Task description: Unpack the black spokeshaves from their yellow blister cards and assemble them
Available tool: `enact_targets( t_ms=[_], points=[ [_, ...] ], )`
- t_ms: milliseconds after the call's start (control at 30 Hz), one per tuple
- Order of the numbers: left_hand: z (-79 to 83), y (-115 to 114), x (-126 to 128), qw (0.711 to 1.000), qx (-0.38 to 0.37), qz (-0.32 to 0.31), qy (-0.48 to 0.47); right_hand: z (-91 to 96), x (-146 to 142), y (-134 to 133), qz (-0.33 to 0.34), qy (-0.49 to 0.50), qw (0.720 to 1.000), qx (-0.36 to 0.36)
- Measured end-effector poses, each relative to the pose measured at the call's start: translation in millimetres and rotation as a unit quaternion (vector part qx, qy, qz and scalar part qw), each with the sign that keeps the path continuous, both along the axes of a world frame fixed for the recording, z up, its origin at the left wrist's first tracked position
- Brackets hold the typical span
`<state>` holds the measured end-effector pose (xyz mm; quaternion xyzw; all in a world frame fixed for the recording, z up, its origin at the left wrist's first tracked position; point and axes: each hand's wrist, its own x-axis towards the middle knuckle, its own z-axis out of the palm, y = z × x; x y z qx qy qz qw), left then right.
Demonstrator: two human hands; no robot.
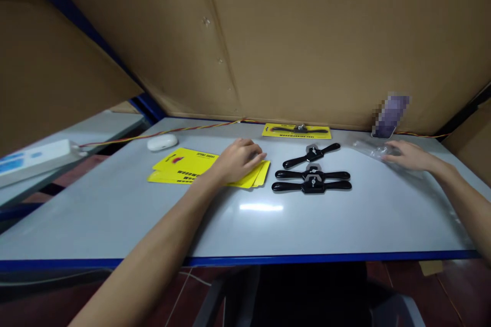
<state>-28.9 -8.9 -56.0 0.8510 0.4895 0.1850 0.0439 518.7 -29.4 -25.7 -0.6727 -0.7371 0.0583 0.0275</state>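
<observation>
My left hand lies over the fanned yellow backing cards, its fingers bent and thumb across the top card's right part. It appears to grip that card, though the fingertips are partly hidden. At the right, my right hand is closed on a clear plastic blister cover, which is slightly blurred. Between my hands lie three black spokeshaves: an angled one farthest back, a level one in the middle, and another nearest me. Behind them lies a packaged spokeshave on a yellow card.
A white earphone-like case sits behind the cards. A phone leans against the brown back panel. A twisted cable runs along the table's back to a white power strip at left. The table has a blue front edge.
</observation>
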Motion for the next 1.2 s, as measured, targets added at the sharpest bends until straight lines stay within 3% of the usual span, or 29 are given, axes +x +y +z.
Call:
enact_targets(
  t_ms=[133, 267, 400, 533, 733, 867, 1000, 1200],
  points=[
    [-8.6, 1, 6, 1.0, 0.001, 0.018, 0.005, 16.4, -29, -4, 0.032, 0.019, 0.998, 0.051],
    [-9.2, 2, 7, 0.999, 0.017, 0.027, -0.004, 32.2, -97, -8, 0.146, 0.071, 0.983, 0.089],
    [-10.7, 1, 10, 0.998, 0.0, 0.05, -0.035, 19.0, -165, 3, 0.27, 0.119, 0.954, 0.051],
    [-13.0, -2, 11, 0.996, -0.014, 0.072, -0.049, -3.7, -206, 26, 0.282, 0.125, 0.951, 0.034],
    [-14.1, -2, 11, 0.996, -0.009, 0.075, -0.046, -3.1, -224, 38, 0.288, 0.137, 0.945, -0.074],
    [-12.1, -3, 13, 0.995, -0.02, 0.084, -0.047, 7.3, -224, 25, 0.305, 0.161, 0.935, -0.079],
    [-8.7, -4, 16, 0.993, -0.032, 0.09, -0.065, 10.6, -222, 28, 0.271, 0.171, 0.947, -0.031],
    [-8.5, -3, 17, 0.989, -0.048, 0.084, -0.111, 4.0, -231, 72, 0.217, 0.104, 0.967, 0.088]
  ],
)
